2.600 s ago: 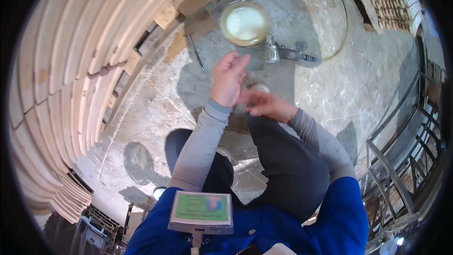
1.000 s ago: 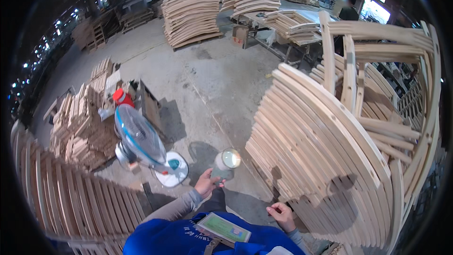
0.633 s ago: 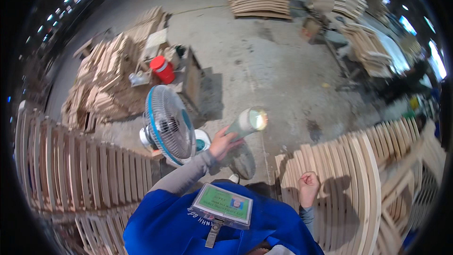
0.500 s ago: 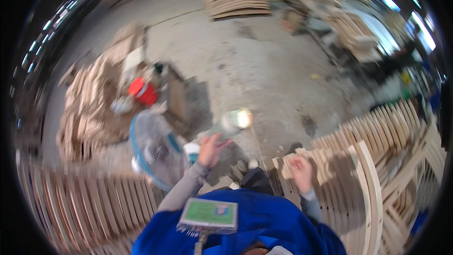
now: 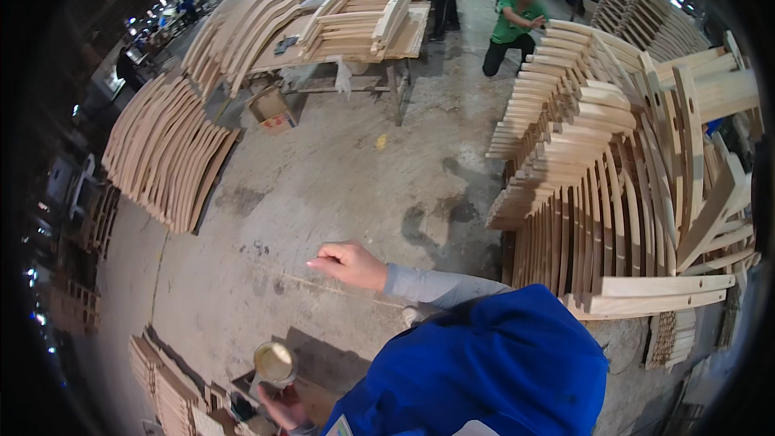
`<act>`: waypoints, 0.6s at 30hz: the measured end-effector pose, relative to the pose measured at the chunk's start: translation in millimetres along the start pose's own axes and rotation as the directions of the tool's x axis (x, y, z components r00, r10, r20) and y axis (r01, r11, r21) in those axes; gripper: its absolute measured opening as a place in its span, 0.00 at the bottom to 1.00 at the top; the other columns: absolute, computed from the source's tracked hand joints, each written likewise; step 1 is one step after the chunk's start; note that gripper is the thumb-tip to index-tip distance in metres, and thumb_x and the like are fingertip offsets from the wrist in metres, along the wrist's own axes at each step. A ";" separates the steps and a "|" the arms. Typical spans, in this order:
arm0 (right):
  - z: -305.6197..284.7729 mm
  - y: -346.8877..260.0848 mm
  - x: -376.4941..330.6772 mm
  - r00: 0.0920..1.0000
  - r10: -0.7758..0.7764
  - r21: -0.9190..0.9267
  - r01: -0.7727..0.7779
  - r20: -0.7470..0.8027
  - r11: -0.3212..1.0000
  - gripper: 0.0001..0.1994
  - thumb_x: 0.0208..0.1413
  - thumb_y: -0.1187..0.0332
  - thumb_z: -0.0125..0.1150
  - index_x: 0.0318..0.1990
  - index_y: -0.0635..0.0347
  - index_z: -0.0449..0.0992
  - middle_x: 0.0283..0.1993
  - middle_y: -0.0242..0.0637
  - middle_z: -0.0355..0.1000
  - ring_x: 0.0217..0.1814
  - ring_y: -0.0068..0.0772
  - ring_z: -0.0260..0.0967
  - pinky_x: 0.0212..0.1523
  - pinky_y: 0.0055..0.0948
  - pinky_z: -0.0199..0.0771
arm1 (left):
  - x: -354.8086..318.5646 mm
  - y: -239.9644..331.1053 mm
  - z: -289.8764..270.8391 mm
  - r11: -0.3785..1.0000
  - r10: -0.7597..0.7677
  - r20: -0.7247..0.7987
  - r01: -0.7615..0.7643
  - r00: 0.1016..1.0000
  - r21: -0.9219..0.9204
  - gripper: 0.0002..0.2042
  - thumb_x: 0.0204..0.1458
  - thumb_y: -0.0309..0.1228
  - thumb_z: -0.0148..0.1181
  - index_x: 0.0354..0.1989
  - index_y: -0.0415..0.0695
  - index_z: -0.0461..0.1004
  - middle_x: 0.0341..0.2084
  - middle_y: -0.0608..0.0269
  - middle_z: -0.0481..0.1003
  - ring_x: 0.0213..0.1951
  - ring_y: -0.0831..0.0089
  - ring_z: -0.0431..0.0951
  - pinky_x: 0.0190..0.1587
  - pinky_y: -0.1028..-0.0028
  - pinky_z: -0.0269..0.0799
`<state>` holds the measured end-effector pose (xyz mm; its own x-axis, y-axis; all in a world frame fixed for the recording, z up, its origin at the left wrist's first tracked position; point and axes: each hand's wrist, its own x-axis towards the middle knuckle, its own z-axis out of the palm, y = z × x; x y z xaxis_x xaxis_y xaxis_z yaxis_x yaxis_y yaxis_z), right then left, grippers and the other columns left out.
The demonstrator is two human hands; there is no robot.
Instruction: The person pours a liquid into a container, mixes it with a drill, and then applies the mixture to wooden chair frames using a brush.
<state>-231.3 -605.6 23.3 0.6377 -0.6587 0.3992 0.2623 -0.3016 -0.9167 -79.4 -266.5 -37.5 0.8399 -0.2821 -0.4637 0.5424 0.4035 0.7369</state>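
Low in the view, my left hand [image 5: 284,406] is closed around the lower side of a round, open-topped cup [image 5: 275,363] with pale, cream-coloured contents. The palm faces up and the cup tilts slightly. My right hand [image 5: 349,265] reaches across in front of me over the concrete floor, its fingers curled together in a pinch. Whether anything small sits between those fingertips cannot be made out. The right forearm wears a grey sleeve, and a blue garment covers my body.
Slatted wooden frames [image 5: 597,194] stand stacked at the right. Curved wooden parts [image 5: 165,157] are piled at the left, and a workbench [image 5: 347,47] bears more frames. A carton [image 5: 273,109] sits beside it. A person in green [image 5: 519,24] crouches at the back; another stands nearby.
My view has swung to the right; the fan and red bucket have left the picture. My right arm now stretches leftward across my front. The cup stays with my left hand.
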 end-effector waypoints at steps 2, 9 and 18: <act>-2.7 22.0 37.6 0.995 -0.096 -0.169 0.091 -0.024 0.981 0.15 0.49 0.73 0.56 0.17 0.63 0.57 0.16 0.41 0.59 0.13 0.24 0.52 0.15 0.30 0.51 | 29.0 32.6 30.0 0.994 -0.112 0.119 0.112 0.987 0.006 0.21 0.52 0.41 0.54 0.49 0.42 0.64 0.45 0.58 0.68 0.47 0.67 0.68 0.48 0.68 0.67; 8.4 98.8 164.9 0.952 0.027 0.003 -0.028 -0.306 1.000 0.19 0.47 0.77 0.55 0.18 0.61 0.47 0.15 0.32 0.40 0.18 0.20 0.38 0.18 0.28 0.44 | 100.6 82.0 226.3 0.939 -0.138 -0.070 0.153 0.988 0.309 0.18 0.51 0.42 0.50 0.46 0.45 0.69 0.38 0.61 0.72 0.42 0.68 0.71 0.45 0.68 0.69; 12.8 177.1 374.3 0.908 0.178 -0.010 -0.196 -0.379 0.980 0.19 0.58 0.64 0.48 0.19 0.63 0.54 0.15 0.28 0.46 0.21 0.19 0.40 0.19 0.28 0.46 | 437.6 108.3 310.1 0.901 -0.376 0.371 0.241 0.849 0.360 0.14 0.48 0.36 0.58 0.44 0.50 0.69 0.41 0.58 0.71 0.44 0.63 0.70 0.51 0.60 0.66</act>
<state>63.1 -896.7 10.0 0.3519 -0.9130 0.2066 0.1250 -0.1729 -0.9770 340.4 -616.2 -8.1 0.5020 -0.7140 -0.4881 0.6839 -0.0177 0.7293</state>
